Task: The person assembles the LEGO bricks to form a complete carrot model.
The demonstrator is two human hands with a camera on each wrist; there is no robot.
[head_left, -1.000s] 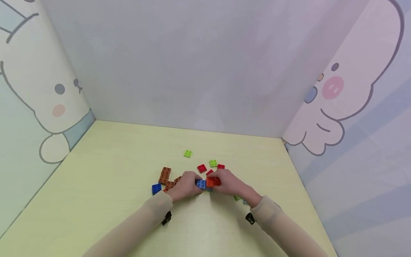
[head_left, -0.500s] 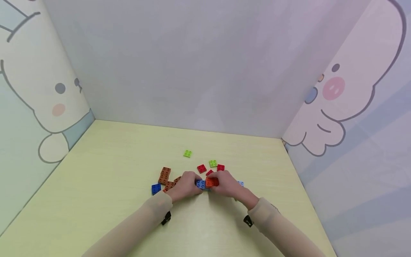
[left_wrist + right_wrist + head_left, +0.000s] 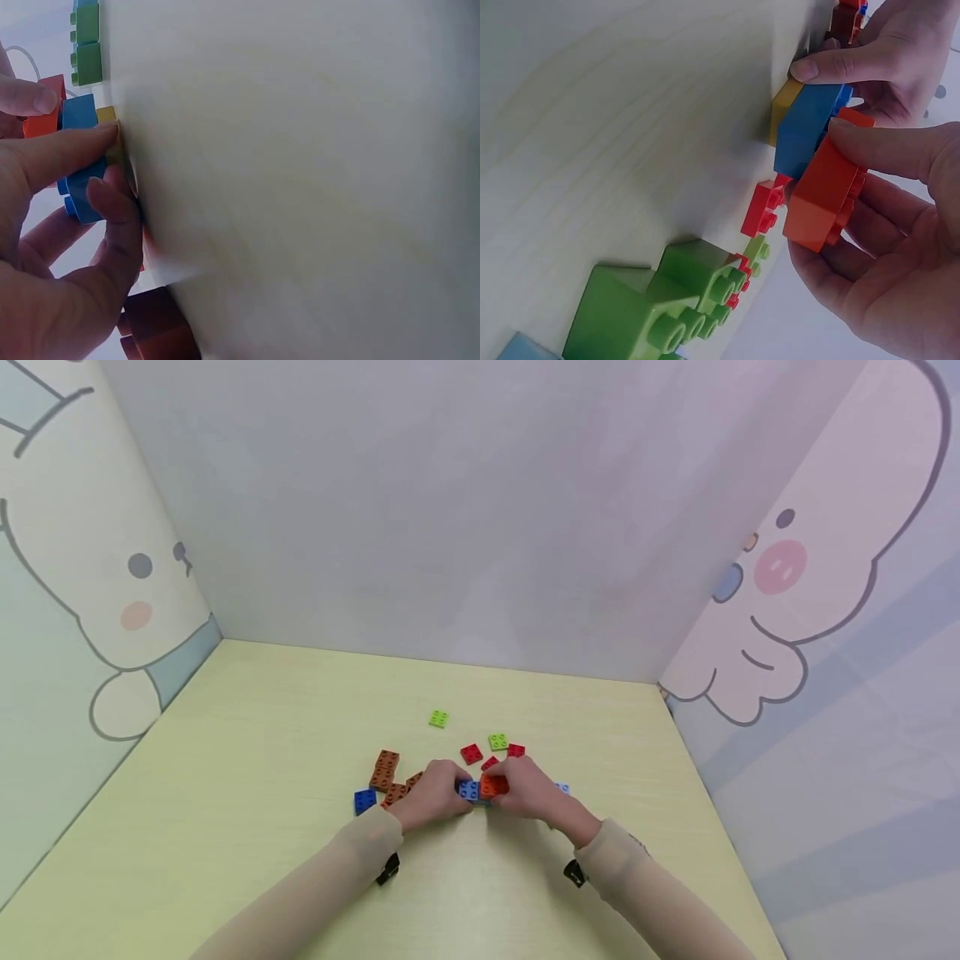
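In the head view my left hand [image 3: 433,792] grips the left end of a blue toy building brick [image 3: 469,790], thumb on the near side and fingers on the far side. A yellow brick [image 3: 784,109] sits beneath the blue one, against the tabletop. My right hand [image 3: 528,789] pinches an orange-red brick [image 3: 825,187] between thumb and fingers. That brick lies over the right end of the blue brick, its studs facing up toward the palm. The left wrist view shows the blue brick's side [image 3: 79,112] partly behind the left fingers.
Brown bricks [image 3: 382,777] and a dark blue brick [image 3: 365,801] lie left of the hands. Beyond them are red bricks [image 3: 471,753] and lime bricks [image 3: 438,718]. Green bricks [image 3: 607,307] and a light blue brick [image 3: 562,788] stand near the right wrist, partly hidden by it.
My right hand has shifted slightly left with the orange-red brick, farther over the blue one. A light blue brick now shows beyond the right wrist. The left hand stays in place.
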